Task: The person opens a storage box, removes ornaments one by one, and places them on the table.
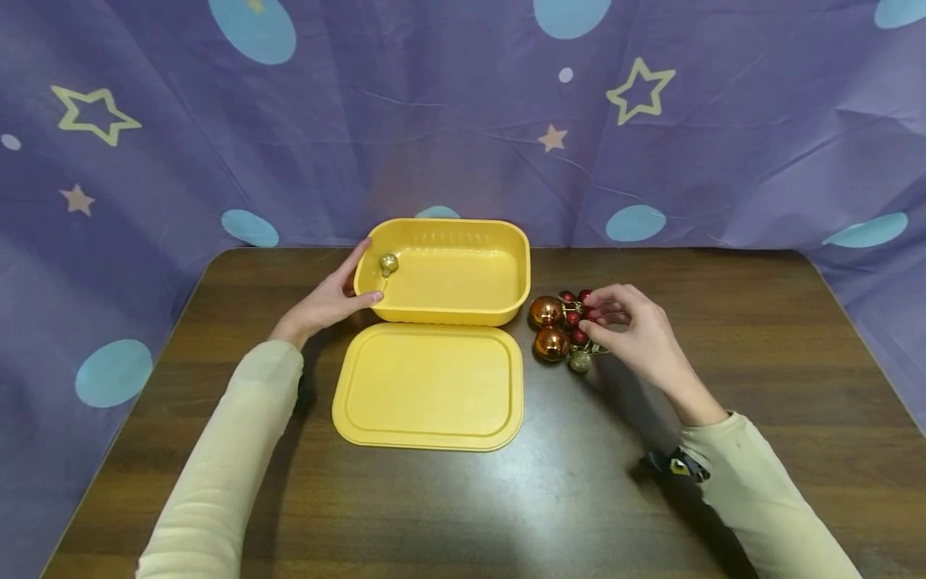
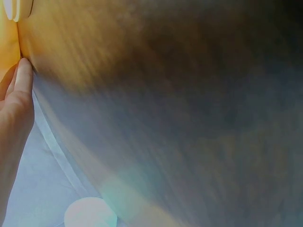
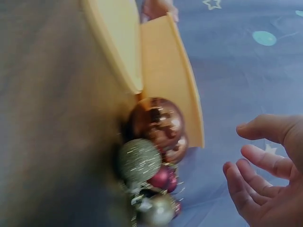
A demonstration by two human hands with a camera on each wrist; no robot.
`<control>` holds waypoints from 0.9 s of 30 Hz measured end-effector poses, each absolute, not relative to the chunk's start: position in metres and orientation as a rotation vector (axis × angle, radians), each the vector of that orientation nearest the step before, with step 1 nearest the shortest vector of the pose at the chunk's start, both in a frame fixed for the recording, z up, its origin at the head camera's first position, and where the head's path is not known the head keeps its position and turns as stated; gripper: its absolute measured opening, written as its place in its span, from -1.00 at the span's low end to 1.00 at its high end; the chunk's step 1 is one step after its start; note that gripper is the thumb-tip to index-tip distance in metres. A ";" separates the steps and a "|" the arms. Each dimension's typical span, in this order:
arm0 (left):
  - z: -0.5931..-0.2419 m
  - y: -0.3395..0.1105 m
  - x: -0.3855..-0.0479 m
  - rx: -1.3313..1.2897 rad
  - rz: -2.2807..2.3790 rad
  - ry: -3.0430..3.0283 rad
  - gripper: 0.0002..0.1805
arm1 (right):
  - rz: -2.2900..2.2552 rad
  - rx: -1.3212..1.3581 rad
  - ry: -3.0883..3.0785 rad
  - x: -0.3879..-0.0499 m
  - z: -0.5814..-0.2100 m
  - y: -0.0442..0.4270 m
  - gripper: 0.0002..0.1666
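My left hand (image 1: 329, 301) holds the left end of a yellow plastic box (image 1: 459, 281), thumb at the front rim and fingers along the outer wall. Inside the box, at its left end, lies a small gold bauble (image 1: 388, 263). To the right of the box sits a cluster of Christmas baubles: two shiny copper ones (image 1: 552, 343), several small red ones (image 1: 573, 319) and a glittery gold one (image 1: 579, 361). Over the cluster's right side is my right hand (image 1: 637, 334), fingers loosely bent and apart. The right wrist view shows nothing between its fingers (image 3: 255, 187).
A yellow lid (image 1: 434, 386) lies flat on the brown wooden table (image 1: 615, 515), just in front of the box. Behind the table hangs a purple curtain (image 1: 463, 145) with stars and blue spots. A dark band (image 1: 687, 466) is on the right wrist.
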State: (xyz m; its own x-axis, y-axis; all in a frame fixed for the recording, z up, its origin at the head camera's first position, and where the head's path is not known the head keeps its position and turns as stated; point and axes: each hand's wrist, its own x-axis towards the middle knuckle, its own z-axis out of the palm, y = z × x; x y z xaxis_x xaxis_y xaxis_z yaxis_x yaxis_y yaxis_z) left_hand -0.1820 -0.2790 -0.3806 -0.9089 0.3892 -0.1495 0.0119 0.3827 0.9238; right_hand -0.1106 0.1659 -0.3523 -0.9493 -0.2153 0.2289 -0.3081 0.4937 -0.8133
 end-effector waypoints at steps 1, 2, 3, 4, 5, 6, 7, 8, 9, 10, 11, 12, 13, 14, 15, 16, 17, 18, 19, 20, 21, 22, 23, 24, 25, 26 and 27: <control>-0.380 -0.279 -0.182 0.351 1.541 2.301 0.00 | 1.468 0.464 -2.631 -0.113 -0.351 0.164 -0.72; -0.380 -0.279 -0.182 0.352 1.548 2.294 0.00 | 1.481 0.472 -2.626 -0.116 -0.349 0.162 -0.72; -0.380 -0.279 -0.182 0.352 1.551 2.292 0.00 | 1.492 0.485 -2.622 -0.119 -0.348 0.159 -0.73; -0.380 -0.279 -0.181 0.350 1.548 2.294 0.00 | 1.505 0.506 -2.616 -0.122 -0.347 0.156 -0.73; -0.380 -0.279 -0.181 0.347 1.544 2.299 0.00 | 1.517 0.531 -2.610 -0.125 -0.346 0.153 -0.73; -0.380 -0.279 -0.181 0.344 1.538 2.303 0.00 | 1.529 0.563 -2.601 -0.127 -0.346 0.148 -0.72; -0.380 -0.279 -0.181 0.341 1.531 2.308 0.00 | 1.537 0.597 -2.591 -0.130 -0.346 0.144 -0.72; -0.380 -0.279 -0.181 0.336 1.523 2.315 0.00 | 1.541 0.632 -2.586 -0.132 -0.346 0.138 -0.71; -0.380 -0.279 -0.181 0.332 1.516 2.322 0.00 | 1.536 0.672 -2.586 -0.135 -0.346 0.133 -0.71; -0.380 -0.279 -0.181 0.329 1.511 2.327 -0.01 | 1.548 0.711 -2.584 -0.137 -0.347 0.127 -0.71; -0.380 -0.279 -0.181 0.325 1.506 2.330 -0.01 | 1.544 0.747 -2.589 -0.140 -0.347 0.120 -0.71; -0.379 -0.279 -0.181 0.322 1.502 2.331 -0.01 | 1.540 0.785 -2.595 -0.142 -0.347 0.114 -0.71; -0.379 -0.279 -0.181 0.321 1.501 2.331 0.00 | 1.545 0.820 -2.602 -0.144 -0.348 0.108 -0.71; -0.379 -0.279 -0.181 0.320 1.499 2.331 0.00 | 1.561 0.857 -2.605 -0.147 -0.348 0.102 -0.71; -0.379 -0.278 -0.181 0.319 1.497 2.330 0.00 | 1.574 0.884 -2.611 -0.149 -0.348 0.096 -0.71; -0.379 -0.278 -0.181 0.319 1.496 2.331 0.00 | 1.591 0.913 -2.614 -0.151 -0.348 0.090 -0.70; -0.379 -0.278 -0.181 0.319 1.492 2.333 0.00 | 1.599 0.942 -2.611 -0.154 -0.348 0.084 -0.70; -0.379 -0.278 -0.181 0.320 1.488 2.336 0.00 | 1.613 0.969 -2.607 -0.157 -0.348 0.078 -0.71; -0.379 -0.278 -0.181 0.322 1.486 2.339 0.00 | 1.623 0.994 -2.606 -0.160 -0.348 0.073 -0.71; -0.379 -0.278 -0.181 0.325 1.483 2.342 0.00 | 1.632 1.020 -2.606 -0.163 -0.347 0.067 -0.71; -0.379 -0.278 -0.181 0.327 1.480 2.344 0.00 | 1.634 1.046 -2.608 -0.166 -0.347 0.062 -0.71; -0.378 -0.277 -0.181 0.330 1.478 2.344 0.01 | 1.631 1.077 -2.610 -0.169 -0.348 0.057 -0.71; -0.378 -0.278 -0.181 0.335 1.471 2.347 0.01 | 1.631 1.101 -2.615 -0.172 -0.348 0.051 -0.71; -0.377 -0.278 -0.181 0.339 1.471 2.346 0.02 | 1.629 1.121 -2.628 -0.176 -0.348 0.046 -0.70; -0.377 -0.278 -0.181 0.343 1.470 2.345 0.03 | 1.634 1.144 -2.635 -0.179 -0.348 0.041 -0.70; -0.376 -0.278 -0.181 0.344 1.472 2.339 0.04 | 1.646 1.164 -2.644 -0.182 -0.349 0.036 -0.69; -0.376 -0.279 -0.181 0.342 1.473 2.335 0.04 | 1.652 1.178 -2.659 -0.186 -0.349 0.031 -0.69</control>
State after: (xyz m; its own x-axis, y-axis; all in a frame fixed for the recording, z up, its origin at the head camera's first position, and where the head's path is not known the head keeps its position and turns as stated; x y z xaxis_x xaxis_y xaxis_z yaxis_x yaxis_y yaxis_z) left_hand -0.1811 -0.2787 -0.3755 -0.9067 0.3863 -0.1692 0.0136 0.4276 0.9039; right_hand -0.1859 0.0310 -0.3488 -0.7340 -0.6536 0.1845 -0.4550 0.2716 -0.8481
